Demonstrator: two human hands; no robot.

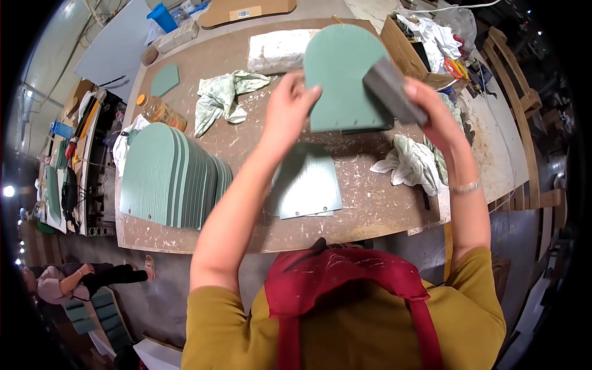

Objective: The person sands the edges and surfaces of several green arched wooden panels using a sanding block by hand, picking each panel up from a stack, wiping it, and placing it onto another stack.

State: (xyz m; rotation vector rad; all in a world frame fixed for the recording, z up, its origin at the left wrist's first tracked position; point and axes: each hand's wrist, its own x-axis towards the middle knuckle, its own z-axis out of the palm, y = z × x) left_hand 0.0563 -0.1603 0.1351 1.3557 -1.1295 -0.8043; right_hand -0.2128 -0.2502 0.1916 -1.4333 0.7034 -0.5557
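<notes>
My left hand (290, 108) grips the left edge of a pale green panel (342, 74) with a rounded top and a straight lower edge, held up above the bench. In my right hand (435, 111) is a dark grey sanding block (393, 91), overlapping the panel's right side; whether it touches the surface I cannot tell. Closer to me, another green panel (308, 185) lies on the bench, glossy with reflected light, with small holes near its lower edge. A stack of similar panels (151, 176) stands on edge at the left.
Crumpled cloths (225, 98) lie left of the panel and a white rag (412, 163) at the right. A jar with an orange lid (161, 112) rests behind the stack. A cardboard box (413, 52) stands at far right. Another person (68, 280) sits at lower left.
</notes>
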